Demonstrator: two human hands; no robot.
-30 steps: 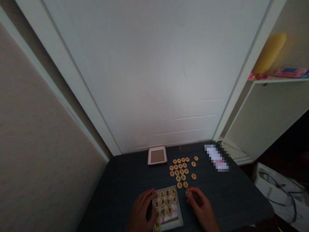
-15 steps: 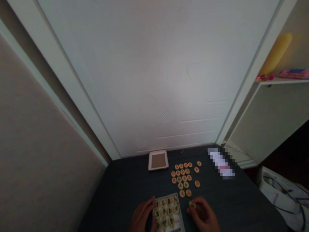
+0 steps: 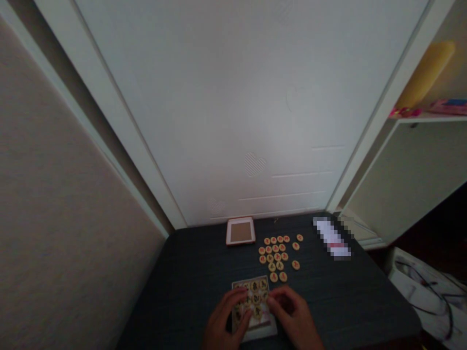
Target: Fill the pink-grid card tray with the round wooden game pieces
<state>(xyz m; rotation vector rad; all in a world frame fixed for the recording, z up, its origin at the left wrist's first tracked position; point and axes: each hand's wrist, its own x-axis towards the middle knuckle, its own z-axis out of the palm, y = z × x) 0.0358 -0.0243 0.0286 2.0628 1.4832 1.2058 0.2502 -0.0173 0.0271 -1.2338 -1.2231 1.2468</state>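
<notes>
A shallow box (image 3: 257,333) of round Chinese chess pieces with dark characters lies at the table's near side. Over its left side is my left hand (image 3: 228,318), thumb and fingers apart, with the fingertips resting on pieces in the box. My right hand (image 3: 294,313) is at the box's right edge, thumb and forefinger pinched at a Chinese chess piece (image 3: 265,295); the fingers partly hide it. Just beyond the box, loose Chinese chess pieces (image 3: 276,248), most with red characters, lie flat in rough rows.
A box lid (image 3: 241,233) with a brown inner panel lies at the back of the dark table (image 3: 193,277), near the white panel (image 3: 219,121). A blurred-out item (image 3: 332,238) lies at the back right. Cables (image 3: 426,287) and a white box stand right of the table.
My right hand has moved left, from beside the box to its right edge, with the piece it was pinching. My left hand has shifted right, further over the box. The view has tilted slightly.
</notes>
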